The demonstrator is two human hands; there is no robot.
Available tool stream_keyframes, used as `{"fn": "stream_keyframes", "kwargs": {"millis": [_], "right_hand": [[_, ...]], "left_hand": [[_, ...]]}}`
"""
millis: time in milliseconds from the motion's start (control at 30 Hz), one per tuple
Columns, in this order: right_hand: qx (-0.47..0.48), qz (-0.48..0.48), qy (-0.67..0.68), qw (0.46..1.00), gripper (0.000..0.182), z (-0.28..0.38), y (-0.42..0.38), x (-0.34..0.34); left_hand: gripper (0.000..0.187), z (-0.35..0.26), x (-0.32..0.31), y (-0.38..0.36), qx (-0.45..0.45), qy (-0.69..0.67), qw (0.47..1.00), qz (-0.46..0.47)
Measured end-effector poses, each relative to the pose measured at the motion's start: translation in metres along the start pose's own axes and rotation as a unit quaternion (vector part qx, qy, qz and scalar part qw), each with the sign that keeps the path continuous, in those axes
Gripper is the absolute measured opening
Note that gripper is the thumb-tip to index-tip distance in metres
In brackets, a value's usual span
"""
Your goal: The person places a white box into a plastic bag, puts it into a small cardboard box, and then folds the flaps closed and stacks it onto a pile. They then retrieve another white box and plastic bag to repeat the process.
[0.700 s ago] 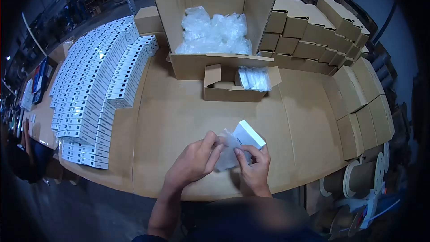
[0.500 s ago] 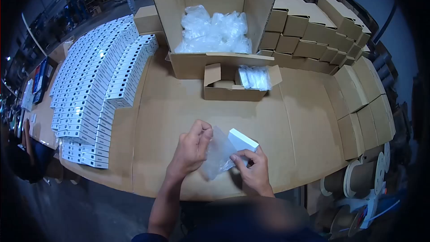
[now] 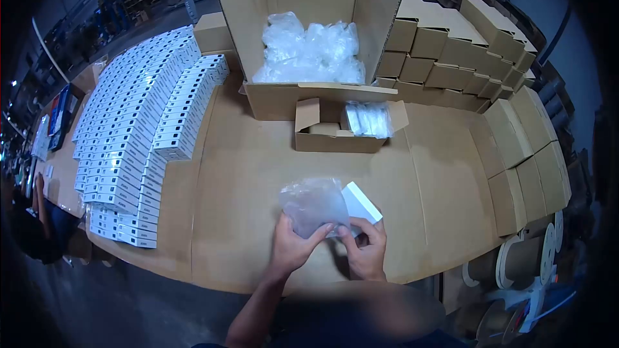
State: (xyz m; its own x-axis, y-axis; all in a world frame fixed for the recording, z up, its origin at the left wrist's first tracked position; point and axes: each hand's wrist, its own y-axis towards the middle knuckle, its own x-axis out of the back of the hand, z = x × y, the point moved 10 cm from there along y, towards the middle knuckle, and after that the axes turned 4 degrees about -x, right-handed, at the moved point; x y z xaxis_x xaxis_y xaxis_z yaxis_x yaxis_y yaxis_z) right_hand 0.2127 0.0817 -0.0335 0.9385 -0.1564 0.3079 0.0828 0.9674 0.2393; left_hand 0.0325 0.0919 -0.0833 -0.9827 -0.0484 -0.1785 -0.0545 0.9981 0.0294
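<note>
A clear plastic bag (image 3: 313, 205) is pinched between the thumb and fingers of my left hand (image 3: 290, 246), its body spread upright above the thumb. My right hand (image 3: 367, 250) grips a small white box (image 3: 361, 203), which stands tilted behind the bag's right side. The right thumb and fingertips meet the bag's lower right edge, close to the left thumb. Both hands are above the cardboard-covered table (image 3: 251, 174). Past them, a small open carton (image 3: 338, 144) holds several white boxes in plastic (image 3: 369, 120) at its right end.
A large open carton (image 3: 274, 102) full of clear plastic bags (image 3: 313, 51) stands at the back. White boxes (image 3: 132, 122) are stacked along the left. Brown cartons (image 3: 451, 76) line the back right and right edge (image 3: 522, 174). Another person's arm (image 3: 40, 196) shows at far left.
My left hand has moved right and down to meet the right hand, and its raised fist has become a pinch on the bag. The bag now stands spread upright.
</note>
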Motion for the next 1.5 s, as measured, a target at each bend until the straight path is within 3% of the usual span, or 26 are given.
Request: {"fn": "stream_keyframes", "kwargs": {"millis": [100, 133, 167, 267, 367, 467, 633, 933, 1167, 1267, 1400, 1500], "right_hand": [[-0.089, -0.005, 0.148, 0.985, 0.021, -0.015, 0.009, 0.017], [-0.022, -0.008, 0.114, 0.993, 0.029, -0.008, 0.021, 0.029], [-0.038, -0.03, 0.139, 0.989, 0.03, -0.01, 0.028, 0.039], [0.013, -0.07, 0.193, 0.979, 0.046, 0.019, 0.052, 0.061], [0.096, -0.025, 0.288, 0.953, 0.05, 0.053, 0.067, 0.055], [0.127, -0.01, 0.278, 0.952, 0.047, 0.077, 0.074, 0.04], [0.08, 0.075, 0.228, 0.967, 0.038, 0.078, 0.071, 0.018], [0.109, 0.113, 0.195, 0.968, 0.031, 0.077, 0.073, 0.014], [0.062, 0.134, 0.141, 0.979, 0.019, 0.066, 0.082, 0.0], [0.027, 0.145, 0.107, 0.983, 0.016, 0.054, 0.086, -0.008], [-0.042, 0.191, 0.122, 0.973, 0.018, 0.03, 0.084, -0.022], [-0.118, 0.179, 0.251, 0.944, 0.025, 0.016, 0.076, -0.025]], "left_hand": [[0.065, -0.015, 0.004, -0.001, -0.046, 0.077, 0.996, -0.014], [0.062, -0.027, 0.003, -0.002, -0.05, 0.132, 0.99, 0.002], [0.06, -0.033, 0.002, -0.003, -0.053, 0.187, 0.981, 0.019], [0.057, -0.026, 0.002, -0.005, -0.039, 0.157, 0.987, 0.012], [0.057, -0.037, -0.007, -0.007, -0.046, 0.203, 0.978, 0.032], [0.059, -0.028, -0.01, -0.009, -0.058, 0.207, 0.975, 0.047], [0.06, -0.026, -0.003, -0.008, -0.07, 0.227, 0.971, 0.037], [0.059, -0.031, -0.002, -0.008, -0.067, 0.216, 0.973, 0.042], [0.064, -0.028, -0.001, -0.007, -0.056, 0.221, 0.971, 0.066], [0.052, -0.024, -0.005, -0.011, -0.053, 0.05, 0.995, 0.069], [0.042, 0.009, 0.006, -0.013, 0.02, -0.113, 0.993, 0.026], [0.043, 0.02, 0.011, -0.012, 0.027, -0.164, 0.986, -0.007]]}}
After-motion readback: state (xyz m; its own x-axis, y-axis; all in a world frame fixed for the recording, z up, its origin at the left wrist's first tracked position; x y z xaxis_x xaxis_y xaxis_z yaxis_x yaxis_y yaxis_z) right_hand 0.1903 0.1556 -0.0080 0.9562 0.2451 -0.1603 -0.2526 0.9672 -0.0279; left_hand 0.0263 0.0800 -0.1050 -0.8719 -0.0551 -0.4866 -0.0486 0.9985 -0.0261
